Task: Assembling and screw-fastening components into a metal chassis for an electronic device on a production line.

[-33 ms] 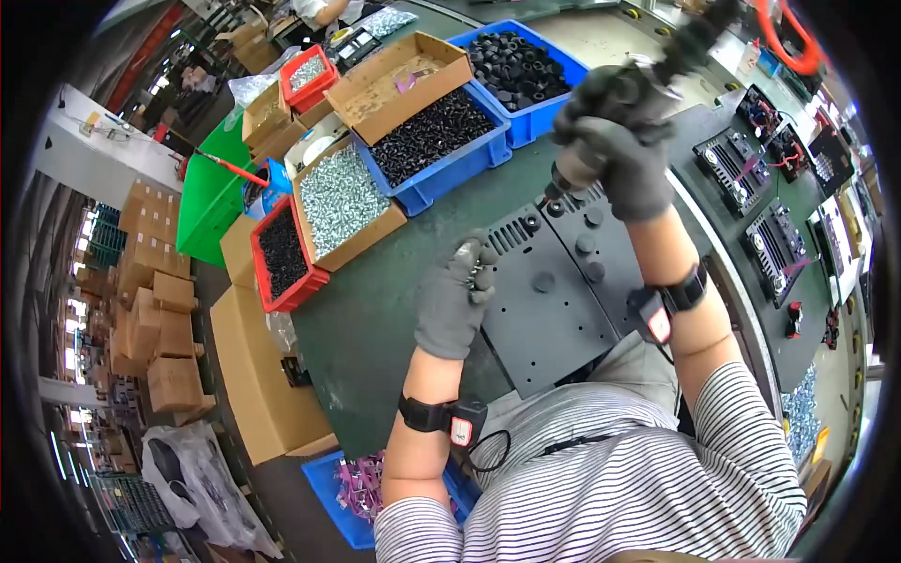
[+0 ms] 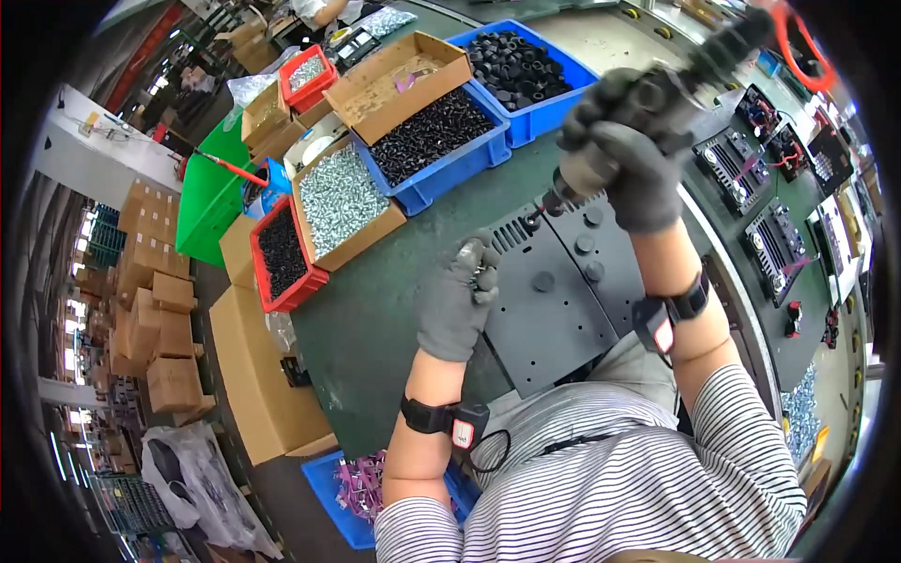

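Observation:
My gloved right hand [image 2: 640, 174] is wrapped round a power screwdriver [image 2: 584, 174], held at a slant. Its bit points down at a round black foot near the slotted far edge of a dark metal plate [image 2: 554, 324]. A second dark plate [image 2: 608, 246] lies against it on the right, with several round black feet [image 2: 585, 244] on it. One more foot [image 2: 543, 281] sits mid-plate on the left one. My gloved left hand [image 2: 450, 305] is closed beside the left plate's edge. Small shiny screws show between its fingers.
Beyond the plates stand blue bins of black screws [image 2: 427, 141] and black feet [image 2: 521, 70]. Left of them are a carton of silver screws [image 2: 340, 202] and a red bin [image 2: 283, 258]. A red coiled hose [image 2: 802, 52] hangs at upper right. Finished-looking assemblies [image 2: 777, 249] lie right.
My right hand and the screwdriver have shifted slightly right, and the bit has come onto the foot by the left plate's slots. My left hand has barely moved.

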Tool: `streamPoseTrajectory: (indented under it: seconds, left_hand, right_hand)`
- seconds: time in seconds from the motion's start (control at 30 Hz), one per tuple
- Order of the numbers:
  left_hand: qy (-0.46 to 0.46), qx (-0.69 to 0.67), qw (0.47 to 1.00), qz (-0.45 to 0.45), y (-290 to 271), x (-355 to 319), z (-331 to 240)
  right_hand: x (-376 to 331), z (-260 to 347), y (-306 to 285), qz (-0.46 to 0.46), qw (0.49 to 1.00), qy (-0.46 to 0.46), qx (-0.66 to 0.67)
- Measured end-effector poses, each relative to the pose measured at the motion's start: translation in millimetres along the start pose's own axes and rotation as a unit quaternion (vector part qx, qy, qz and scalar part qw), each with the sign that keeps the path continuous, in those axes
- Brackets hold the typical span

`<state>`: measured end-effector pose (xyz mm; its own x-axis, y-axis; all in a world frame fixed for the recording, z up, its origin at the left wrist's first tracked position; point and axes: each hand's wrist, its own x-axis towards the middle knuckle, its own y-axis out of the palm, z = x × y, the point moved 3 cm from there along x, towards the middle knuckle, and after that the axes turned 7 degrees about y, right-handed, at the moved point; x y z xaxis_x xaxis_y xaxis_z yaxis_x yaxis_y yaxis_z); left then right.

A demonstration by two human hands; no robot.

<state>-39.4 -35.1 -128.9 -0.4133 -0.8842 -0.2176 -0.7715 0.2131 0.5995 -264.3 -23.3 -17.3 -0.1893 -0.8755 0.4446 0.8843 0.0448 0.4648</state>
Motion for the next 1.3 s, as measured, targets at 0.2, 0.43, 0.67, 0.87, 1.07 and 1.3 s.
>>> streamPoseTrajectory:
  seconds: [0.2,0.43,0.67,0.87,1.07,1.3]
  left_hand:
    - [-0.072,-0.122,0.989,0.045,26,-14,15]
    - [-0.089,-0.165,0.976,0.113,44,-26,23]
    - [-0.151,-0.157,0.960,0.177,63,-26,32]
    - [-0.068,0.015,0.985,0.160,88,-17,35]
    - [0.218,0.662,0.706,0.122,105,61,13]
    - [0.107,0.759,0.626,0.142,124,131,34]
  right_hand:
    - [-35,29,27,0.026,0.993,-0.070,0.095]
    - [-51,39,17,0.030,0.991,-0.089,0.100]
    - [-52,52,-1,0.130,0.977,-0.104,0.134]
    - [-64,55,-39,-0.144,0.975,-0.066,0.153]
    - [-61,60,-86,-0.186,0.967,-0.088,0.152]
    - [-63,62,-102,-0.208,0.972,-0.078,0.074]
